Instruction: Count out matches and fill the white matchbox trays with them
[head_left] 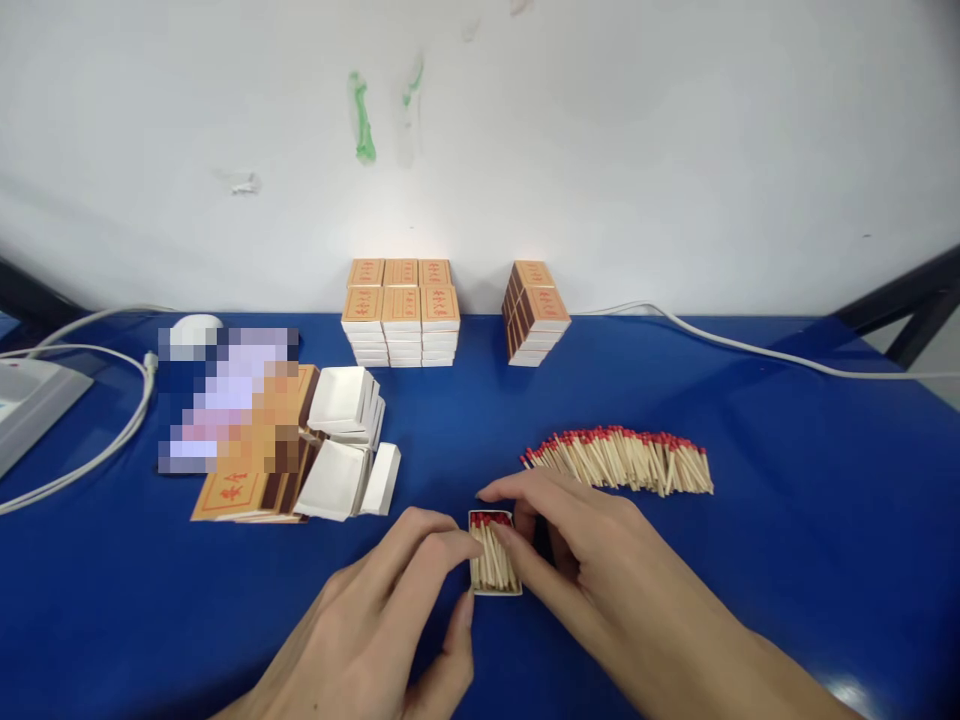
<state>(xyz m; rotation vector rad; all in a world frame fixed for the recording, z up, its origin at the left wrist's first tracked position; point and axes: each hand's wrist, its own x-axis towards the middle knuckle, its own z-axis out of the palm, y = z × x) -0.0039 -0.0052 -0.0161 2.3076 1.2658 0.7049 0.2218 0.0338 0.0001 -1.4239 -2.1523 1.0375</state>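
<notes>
A small white inner matchbox tray (496,594), filled with red-headed matches (491,560), lies on the blue table in front of me. At its left side, my left hand (382,610) has bent fingers, a fingertip over the left rim and the thumb at the near left corner. My right hand (585,550) arches over the right side, its thumb touching the matches near their heads. Its index finger stretches past the tray's far edge, apart from the thumb. Just beyond this hand, a wide pile of loose matches (630,460) lies with heads pointing away.
White empty trays (337,480) lie left, beside flattened orange matchbox sleeves (232,490) and a partly blurred phone (240,370). Stacked matchboxes (401,310) and a smaller matchbox stack (536,310) stand by the wall. White cables (750,350) and a power strip (37,400) lie at the sides.
</notes>
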